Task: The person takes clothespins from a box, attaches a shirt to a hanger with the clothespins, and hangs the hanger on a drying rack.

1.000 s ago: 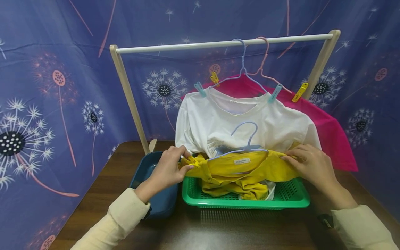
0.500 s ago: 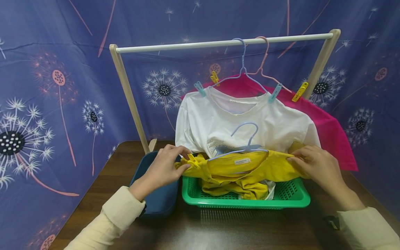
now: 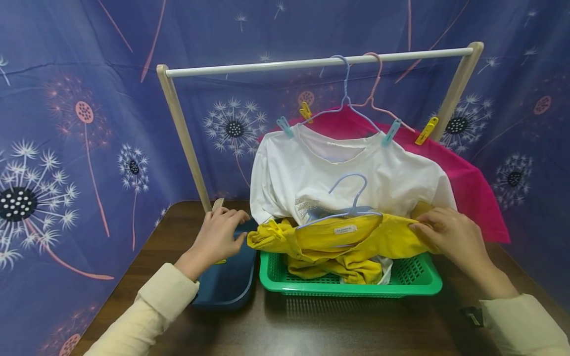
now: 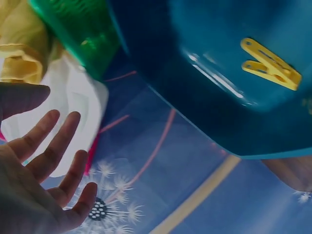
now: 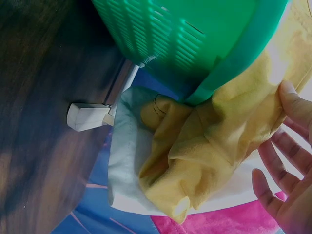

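A yellow shirt (image 3: 343, 242) with a blue hanger (image 3: 355, 198) in its neckline lies over the green basket (image 3: 347, 288). On its left shoulder sits a yellow clothespin (image 3: 275, 229). My right hand (image 3: 454, 240) pinches the other shoulder between thumb and fingers; the right wrist view shows the yellow sleeve (image 5: 195, 156) drooping beside that hand. My left hand (image 3: 214, 240) hovers, fingers apart and holding nothing, over the blue bin (image 3: 231, 302). Inside that bin, the left wrist view shows a loose yellow clothespin (image 4: 273, 66).
Behind, a white shirt (image 3: 329, 168) and a pink shirt (image 3: 481, 198) hang on hangers from the rack's white bar (image 3: 267, 65). Blue clothespins (image 3: 392, 132) and yellow ones fasten them. Everything stands on a brown table (image 3: 303, 331), with a patterned curtain (image 3: 111, 123) around it.
My left hand has let go of the yellow clothespin, which stays on the shirt, and moved left over the blue bin. My right hand shifted slightly right along the shirt earlier, then held still.
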Motion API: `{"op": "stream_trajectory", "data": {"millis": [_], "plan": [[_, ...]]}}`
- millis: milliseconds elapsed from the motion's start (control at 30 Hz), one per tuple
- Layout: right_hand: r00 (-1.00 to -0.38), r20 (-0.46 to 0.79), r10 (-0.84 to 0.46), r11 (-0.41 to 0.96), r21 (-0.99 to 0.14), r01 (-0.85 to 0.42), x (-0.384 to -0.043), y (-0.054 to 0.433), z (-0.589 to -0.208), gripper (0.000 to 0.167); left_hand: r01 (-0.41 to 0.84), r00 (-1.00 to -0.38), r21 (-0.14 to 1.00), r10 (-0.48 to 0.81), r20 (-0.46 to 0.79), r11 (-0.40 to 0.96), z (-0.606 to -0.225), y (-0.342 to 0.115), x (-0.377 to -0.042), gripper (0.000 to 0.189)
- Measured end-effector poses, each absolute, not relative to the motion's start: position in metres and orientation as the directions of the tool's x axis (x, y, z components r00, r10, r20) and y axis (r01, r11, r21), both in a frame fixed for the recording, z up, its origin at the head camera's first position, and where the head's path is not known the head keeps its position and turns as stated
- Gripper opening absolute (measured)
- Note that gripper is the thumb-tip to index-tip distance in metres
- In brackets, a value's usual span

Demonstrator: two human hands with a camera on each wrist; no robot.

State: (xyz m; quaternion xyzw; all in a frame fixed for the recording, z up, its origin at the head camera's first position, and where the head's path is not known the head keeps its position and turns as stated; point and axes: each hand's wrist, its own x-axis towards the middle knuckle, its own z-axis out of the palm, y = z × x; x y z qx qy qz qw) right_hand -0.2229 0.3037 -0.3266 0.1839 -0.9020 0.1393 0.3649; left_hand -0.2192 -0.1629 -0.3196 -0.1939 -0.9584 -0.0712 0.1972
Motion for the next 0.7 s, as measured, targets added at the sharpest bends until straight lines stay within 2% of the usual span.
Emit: {"op": "stream_trajectory", "data": {"millis": [267, 500, 700], "plan": [[-0.669, 0.706, -0.232, 0.897, -0.11, -0.427, -0.222, 0.303, -0.326, 0.016, 0.337, -0.891, -0.048, 0.335, 0.306, 0.94, -0.334, -0.176, -0.228, 0.033], [-0.665, 0.708, -0.239, 0.896, -0.102, -0.431, -0.222, 0.303, -0.327, 0.016, 0.296, -0.943, -0.127, 0.311, 0.122, 0.947, -0.349, -0.184, -0.238, 0.047], [-0.659, 0.713, -0.239, 0.897, -0.098, -0.431, -0.222, 0.303, -0.327, 0.015, 0.272, -0.961, -0.152, 0.276, 0.001, 0.95, -0.36, -0.183, -0.244, 0.051]]}}
